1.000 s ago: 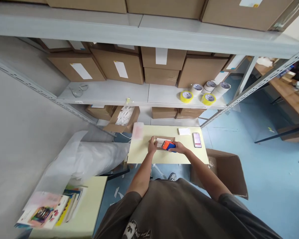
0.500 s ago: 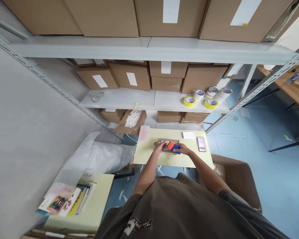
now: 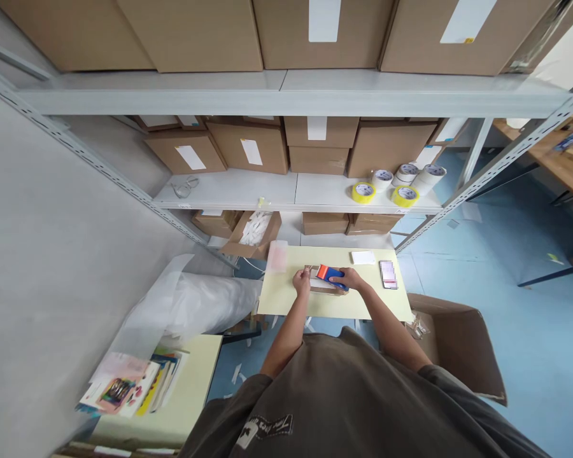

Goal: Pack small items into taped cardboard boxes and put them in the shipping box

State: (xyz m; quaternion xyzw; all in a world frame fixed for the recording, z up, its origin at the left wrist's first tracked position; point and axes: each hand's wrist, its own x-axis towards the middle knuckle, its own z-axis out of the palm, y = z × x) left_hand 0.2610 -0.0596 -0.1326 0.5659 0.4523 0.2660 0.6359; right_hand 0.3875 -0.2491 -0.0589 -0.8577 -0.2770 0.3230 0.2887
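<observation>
A small cardboard box (image 3: 315, 290) lies on the pale yellow table, with a white surface showing on it. My right hand (image 3: 348, 278) is closed around the blue body of what looks like a tape dispenser (image 3: 333, 275); its orange end points left, over the box. My left hand (image 3: 302, 281) is closed at the box's left end, a little left of the orange end. Whatever its fingers pinch is too small to make out.
A phone (image 3: 388, 274) and white cards (image 3: 363, 257) lie on the table (image 3: 281, 299). Tape rolls (image 3: 363, 193) and cartons (image 3: 255, 149) fill shelves ahead. An open carton (image 3: 472, 350) stands right; a white plastic roll (image 3: 214, 299) and booklets (image 3: 119, 388) lie left.
My left hand has moved slightly left and down, away from the orange end. The tape dispenser has tilted a little in my right hand, and more of the box's white surface shows.
</observation>
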